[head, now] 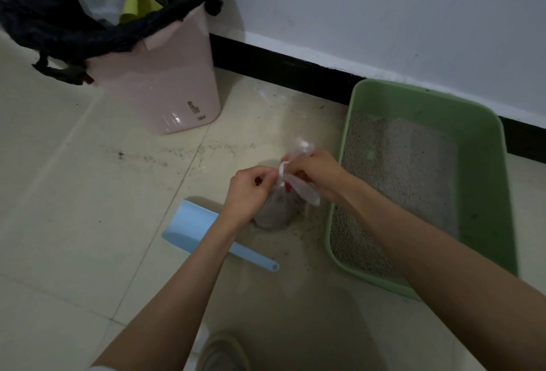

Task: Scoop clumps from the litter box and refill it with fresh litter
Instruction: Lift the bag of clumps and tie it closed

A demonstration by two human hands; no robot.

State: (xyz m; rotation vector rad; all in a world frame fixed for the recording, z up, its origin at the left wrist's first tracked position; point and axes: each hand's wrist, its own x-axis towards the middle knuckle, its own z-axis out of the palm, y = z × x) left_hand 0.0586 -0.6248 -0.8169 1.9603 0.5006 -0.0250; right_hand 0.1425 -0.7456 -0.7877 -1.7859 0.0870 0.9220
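A clear plastic bag [277,211] holding grey litter stands on the tiled floor, just left of the green litter box [484,169]. My left hand [248,190] pinches the bag's twisted neck from the left. Gripping the neck and its loose top from the right is my right hand [313,172]. Both hands are closed on the plastic above the bag's full bottom. The litter box holds grey litter [407,181], heaped higher toward the middle and right. A light blue scoop [195,225] lies flat on the floor to the left, partly under my left forearm.
A pink trash bin [159,81] with a black liner [53,16] and rubbish inside stands at the back left, by the wall. Spilled litter grains dot the floor around the bag. A shoe [224,353] shows at the bottom edge. The black baseboard [280,66] runs behind.
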